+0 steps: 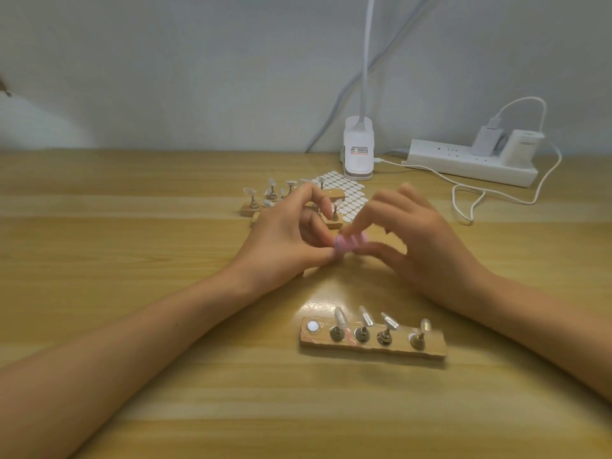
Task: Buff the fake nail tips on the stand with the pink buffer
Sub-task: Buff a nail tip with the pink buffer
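Observation:
The pink buffer (351, 243) is held above the table between both hands. My right hand (424, 240) pinches it, fingers on top and thumb below, blurred by motion. My left hand (284, 236) has curled fingers, and its thumb and fingertips pinch something small at the buffer's left end, hidden by the fingers. The wooden stand (371, 347) lies nearer to me. It carries several clear nail tips (341, 318) on metal pegs. Its leftmost spot is a bare round magnet (313, 326).
More wooden stands with nail tips (261, 202) and a sheet of white adhesive tabs (347, 193) lie behind my hands. A white clip lamp base (358, 150), a power strip (470, 162) with chargers and a looping white cable (470, 207) sit at the back right.

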